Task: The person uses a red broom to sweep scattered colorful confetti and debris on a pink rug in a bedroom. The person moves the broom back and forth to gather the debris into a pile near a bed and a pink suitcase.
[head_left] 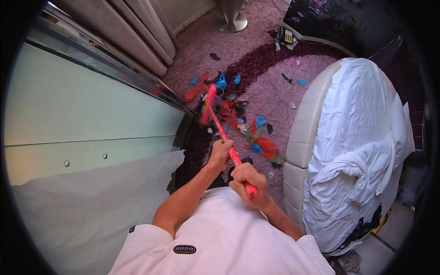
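With both fists I grip a long-handled red broom (221, 130), slanting away from me to the far left. My left hand (221, 153) is closed around the middle of the handle. Nearer to my body, my right hand (250, 182) wraps the handle close to its end. The narrow pinkish-red head is blurred, so its bristles do not show clearly. It is over a pile of crumpled scraps in red, blue, black and green, which look like burst balloons (224, 107). More red scraps (267, 145) trail along the carpet toward my right hand.
A round bed (316, 105) with rumpled white sheets (362, 133) stands on the right. At left is a pale green panel (91, 101) beside grey curtains (137, 32). A telephone (288, 36) sits on the pink and purple carpet (270, 87), beyond scattered scraps. A metal pedestal base (232, 23) is farther back.
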`<move>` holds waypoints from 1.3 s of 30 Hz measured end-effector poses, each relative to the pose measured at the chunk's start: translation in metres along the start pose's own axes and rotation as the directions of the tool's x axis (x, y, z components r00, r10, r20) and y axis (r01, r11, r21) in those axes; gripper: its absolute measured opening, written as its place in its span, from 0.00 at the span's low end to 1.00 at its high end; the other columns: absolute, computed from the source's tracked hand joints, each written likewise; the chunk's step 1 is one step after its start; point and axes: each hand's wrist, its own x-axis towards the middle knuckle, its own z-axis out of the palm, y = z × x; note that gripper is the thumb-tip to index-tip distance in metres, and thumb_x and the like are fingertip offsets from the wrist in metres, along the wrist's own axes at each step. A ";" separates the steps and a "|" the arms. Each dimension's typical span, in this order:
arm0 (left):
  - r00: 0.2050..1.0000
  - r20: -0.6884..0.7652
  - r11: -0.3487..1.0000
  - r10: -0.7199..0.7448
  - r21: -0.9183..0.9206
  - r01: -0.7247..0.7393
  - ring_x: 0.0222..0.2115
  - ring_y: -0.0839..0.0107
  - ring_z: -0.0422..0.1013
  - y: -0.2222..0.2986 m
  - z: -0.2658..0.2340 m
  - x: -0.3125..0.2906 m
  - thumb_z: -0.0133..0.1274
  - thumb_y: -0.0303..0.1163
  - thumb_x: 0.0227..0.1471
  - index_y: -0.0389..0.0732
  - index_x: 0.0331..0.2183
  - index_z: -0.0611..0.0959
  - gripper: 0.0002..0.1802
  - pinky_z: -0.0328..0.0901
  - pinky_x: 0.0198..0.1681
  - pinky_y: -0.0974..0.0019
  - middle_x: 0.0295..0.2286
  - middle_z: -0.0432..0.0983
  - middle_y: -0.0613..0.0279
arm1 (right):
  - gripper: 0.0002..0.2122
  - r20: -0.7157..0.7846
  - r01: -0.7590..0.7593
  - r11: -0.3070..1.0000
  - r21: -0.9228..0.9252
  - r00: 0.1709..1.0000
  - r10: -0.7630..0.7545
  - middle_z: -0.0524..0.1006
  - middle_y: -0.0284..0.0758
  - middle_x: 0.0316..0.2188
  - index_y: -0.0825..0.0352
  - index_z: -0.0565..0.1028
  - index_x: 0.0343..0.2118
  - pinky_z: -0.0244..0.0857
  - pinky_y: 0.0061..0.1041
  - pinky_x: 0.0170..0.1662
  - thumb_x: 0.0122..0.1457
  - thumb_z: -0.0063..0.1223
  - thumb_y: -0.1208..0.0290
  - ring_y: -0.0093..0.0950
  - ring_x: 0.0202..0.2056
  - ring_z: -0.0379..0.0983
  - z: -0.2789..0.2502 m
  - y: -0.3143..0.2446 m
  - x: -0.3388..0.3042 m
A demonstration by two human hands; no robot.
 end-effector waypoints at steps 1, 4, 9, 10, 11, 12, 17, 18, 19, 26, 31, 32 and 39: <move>1.000 0.005 0.999 0.015 0.038 -0.015 0.12 0.74 0.67 0.005 0.004 -0.003 0.49 0.28 0.44 0.36 0.26 0.68 0.08 0.63 0.13 0.74 0.16 0.65 0.64 | 0.07 0.004 0.044 0.999 0.016 0.999 -0.044 0.68 0.35 0.21 0.67 0.66 0.20 0.59 0.23 0.29 0.41 0.54 0.83 0.28 0.25 0.66 -0.004 0.001 -0.004; 0.999 0.031 0.993 0.031 0.114 -0.035 0.13 0.73 0.67 0.023 0.023 -0.018 0.48 0.27 0.44 0.36 0.27 0.67 0.07 0.63 0.13 0.74 0.17 0.66 0.62 | 0.07 0.040 0.125 0.992 -0.004 0.991 -0.125 0.69 0.35 0.19 0.67 0.66 0.18 0.60 0.23 0.29 0.42 0.55 0.80 0.29 0.26 0.67 -0.019 -0.007 -0.007; 0.994 0.039 0.995 -0.098 0.003 0.098 0.13 0.72 0.68 0.002 0.045 -0.028 0.48 0.27 0.43 0.35 0.25 0.69 0.06 0.64 0.15 0.73 0.18 0.69 0.59 | 0.08 0.067 0.091 0.994 -0.064 0.994 -0.086 0.68 0.34 0.18 0.67 0.67 0.18 0.59 0.22 0.27 0.44 0.57 0.76 0.27 0.23 0.65 -0.031 -0.033 -0.003; 0.985 0.069 0.988 -0.156 -0.003 0.157 0.14 0.72 0.68 -0.005 0.046 -0.031 0.49 0.28 0.43 0.35 0.25 0.70 0.07 0.64 0.15 0.73 0.17 0.69 0.59 | 0.08 0.067 0.046 0.996 -0.077 0.997 -0.041 0.67 0.33 0.18 0.67 0.67 0.18 0.59 0.21 0.27 0.44 0.57 0.76 0.26 0.22 0.64 -0.033 -0.037 -0.005; 0.971 0.105 0.976 -0.215 -0.006 0.217 0.14 0.72 0.68 -0.013 0.046 -0.032 0.49 0.28 0.43 0.35 0.25 0.70 0.07 0.64 0.15 0.73 0.17 0.69 0.59 | 0.08 0.063 0.001 0.996 -0.094 0.998 0.005 0.67 0.33 0.18 0.67 0.67 0.19 0.58 0.21 0.27 0.44 0.57 0.76 0.25 0.22 0.64 -0.033 -0.039 -0.007; 0.957 0.131 0.963 -0.260 -0.034 0.266 0.14 0.72 0.68 -0.026 0.044 -0.029 0.50 0.28 0.43 0.35 0.24 0.71 0.07 0.64 0.15 0.73 0.17 0.69 0.59 | 0.08 0.045 -0.060 0.993 -0.097 0.997 0.064 0.67 0.32 0.18 0.67 0.67 0.19 0.58 0.20 0.27 0.45 0.56 0.77 0.25 0.22 0.63 -0.032 -0.041 -0.008; 0.957 -0.031 0.956 -0.289 0.046 0.291 0.07 0.73 0.61 -0.043 0.043 -0.024 0.47 0.29 0.42 0.37 0.16 0.70 0.09 0.52 0.06 0.74 0.10 0.65 0.62 | 0.07 -0.060 -0.229 0.971 -0.063 0.972 0.226 0.65 0.31 0.19 0.68 0.67 0.20 0.57 0.18 0.28 0.46 0.54 0.79 0.22 0.21 0.61 -0.019 -0.022 -0.008; 0.961 -0.066 0.958 -0.268 0.087 0.273 0.07 0.74 0.61 -0.041 0.040 -0.021 0.47 0.29 0.42 0.37 0.16 0.70 0.09 0.52 0.06 0.73 0.10 0.64 0.62 | 0.06 -0.061 -0.230 0.972 -0.056 0.972 0.227 0.67 0.31 0.19 0.68 0.67 0.20 0.58 0.19 0.29 0.46 0.53 0.80 0.22 0.22 0.62 -0.017 -0.018 -0.007; 0.970 -0.056 0.970 -0.235 0.057 0.238 0.09 0.73 0.62 -0.041 0.033 -0.015 0.48 0.29 0.42 0.37 0.17 0.70 0.09 0.55 0.08 0.72 0.11 0.65 0.62 | 0.06 -0.062 -0.179 0.983 -0.042 0.982 0.176 0.67 0.31 0.20 0.68 0.67 0.20 0.58 0.19 0.30 0.46 0.53 0.80 0.23 0.23 0.63 -0.016 -0.011 -0.007; 0.997 -0.009 0.996 0.080 -0.032 -0.080 0.12 0.73 0.67 0.010 0.010 -0.012 0.49 0.28 0.45 0.35 0.26 0.68 0.08 0.65 0.16 0.73 0.16 0.66 0.62 | 0.08 0.061 0.099 0.995 -0.012 0.993 -0.098 0.67 0.35 0.20 0.68 0.67 0.20 0.60 0.23 0.29 0.41 0.56 0.82 0.30 0.25 0.66 -0.006 -0.004 0.002; 0.996 -0.055 0.995 0.070 -0.073 -0.074 0.13 0.74 0.67 0.028 0.004 -0.027 0.48 0.28 0.46 0.35 0.26 0.68 0.07 0.65 0.16 0.74 0.17 0.67 0.61 | 0.07 0.161 0.140 0.990 0.020 0.977 -0.141 0.68 0.35 0.21 0.68 0.66 0.20 0.60 0.22 0.29 0.46 0.54 0.78 0.29 0.27 0.67 0.001 -0.013 0.019; 0.994 -0.087 0.994 0.060 -0.084 -0.067 0.13 0.74 0.67 0.025 0.001 -0.028 0.48 0.28 0.46 0.35 0.25 0.69 0.07 0.64 0.16 0.74 0.16 0.67 0.61 | 0.07 0.162 0.092 0.995 0.035 0.982 -0.097 0.68 0.35 0.22 0.68 0.66 0.20 0.60 0.22 0.29 0.46 0.54 0.78 0.29 0.27 0.67 0.002 -0.013 0.021; 0.988 -0.149 0.999 0.047 -0.010 -0.049 0.09 0.74 0.64 0.003 -0.041 0.009 0.48 0.29 0.44 0.37 0.18 0.69 0.09 0.59 0.09 0.73 0.12 0.65 0.63 | 0.05 0.062 -0.035 0.991 0.132 0.998 0.027 0.68 0.35 0.22 0.68 0.67 0.21 0.59 0.22 0.30 0.47 0.53 0.78 0.27 0.28 0.67 0.022 0.028 0.029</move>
